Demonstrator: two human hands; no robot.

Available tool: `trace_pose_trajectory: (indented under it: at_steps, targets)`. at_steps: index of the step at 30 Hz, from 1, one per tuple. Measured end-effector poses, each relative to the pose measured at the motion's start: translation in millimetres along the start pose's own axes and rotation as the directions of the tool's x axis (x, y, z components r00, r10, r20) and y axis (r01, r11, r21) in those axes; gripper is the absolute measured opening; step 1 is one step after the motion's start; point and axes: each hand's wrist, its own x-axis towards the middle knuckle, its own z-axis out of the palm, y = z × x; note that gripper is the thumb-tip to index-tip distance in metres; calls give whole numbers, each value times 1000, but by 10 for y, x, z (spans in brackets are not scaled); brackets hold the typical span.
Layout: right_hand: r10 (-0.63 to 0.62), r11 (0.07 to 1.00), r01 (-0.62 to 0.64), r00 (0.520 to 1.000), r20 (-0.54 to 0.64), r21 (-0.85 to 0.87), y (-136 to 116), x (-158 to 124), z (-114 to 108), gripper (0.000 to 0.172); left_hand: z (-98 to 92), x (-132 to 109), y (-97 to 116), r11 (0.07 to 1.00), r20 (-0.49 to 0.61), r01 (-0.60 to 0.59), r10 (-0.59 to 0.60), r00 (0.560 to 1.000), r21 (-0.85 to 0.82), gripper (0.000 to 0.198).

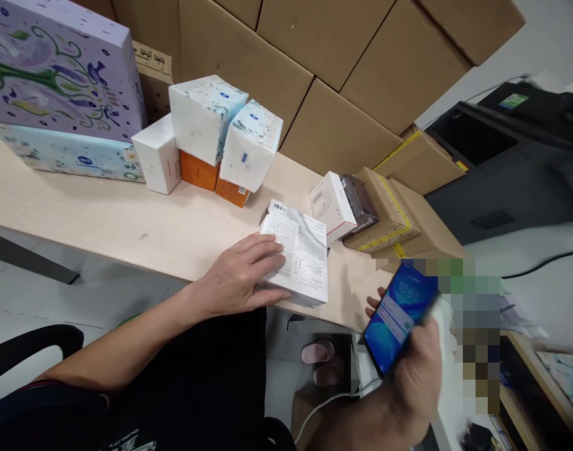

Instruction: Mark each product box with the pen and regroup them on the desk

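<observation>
My left hand lies on a flat white box with printed text, near the front edge of the light wooden table; its fingers are stretched over the box's left side. My right hand is lower right, below the table edge, wrapped round a smartphone with a lit blue screen tilted toward me.
Behind the white box stand a small white box, a dark box and taped cardboard boxes. Farther left are white, orange and large floral boxes. Stacked cartons form the back wall. A dark printer-like machine sits right.
</observation>
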Motion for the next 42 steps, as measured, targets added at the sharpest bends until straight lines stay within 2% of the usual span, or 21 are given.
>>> trace_pose_trajectory:
  at_steps: [1,3,7,10,15,17,19,22,23,25,27,31,33,35,38,42]
  targets:
    - [13,1000,-13,1000,1,-19,91,61,6,68,-23,2,0,1000,27,-2,3,1000,-9,45]
    - [-19,987,25,999,37,-161,265,184,68,70,-49,0,3,1000,61,12,-10,998,-22,43]
    - [-142,875,199,977,159,-442,546,363,282,75,-37,-25,9,999,57,25,-23,998,-29,41]
    - [-144,789,230,971,192,-570,673,415,396,73,-18,-45,3,999,35,17,-15,999,-41,42]
    - [-141,740,261,961,236,-620,754,446,412,72,-12,-63,-15,999,6,-6,6,1000,-39,43]
    - [-168,740,284,956,242,-610,718,424,392,74,-7,-67,-17,1000,-8,-10,10,1000,-26,42]
    - [-234,748,306,952,197,-589,616,348,376,77,2,-72,-13,1000,-20,-10,9,1000,-20,41]
    - [-292,828,339,941,174,-447,356,127,385,65,20,-81,1,1000,-42,-2,0,999,-28,40]
    - [-276,869,344,934,229,-357,259,40,401,56,24,-87,7,1000,-55,1,-3,998,-31,39]
    - [-202,924,313,888,413,-221,83,-121,454,41,28,-103,16,999,-80,9,-12,997,-43,38]
    - [-154,949,271,845,512,-161,-38,-234,524,34,22,-125,21,998,-97,27,-33,995,-57,38]
    - [-161,977,211,841,517,-40,-134,-316,641,29,-5,-173,3,994,-145,85,-95,985,-75,39]
    - [-146,989,124,829,540,76,-176,-311,682,25,-10,-182,-26,989,-183,121,-136,974,-90,40]
    - [-122,976,-4,820,559,218,-246,-271,738,27,-2,-173,-67,979,-193,166,-186,963,-116,39]
    - [-124,891,-146,833,540,429,-391,-123,891,39,24,-119,-136,963,-120,247,-260,958,-107,36]
    - [-183,778,-163,865,467,607,-579,188,1170,42,30,66,-183,927,17,365,-368,930,89,37]
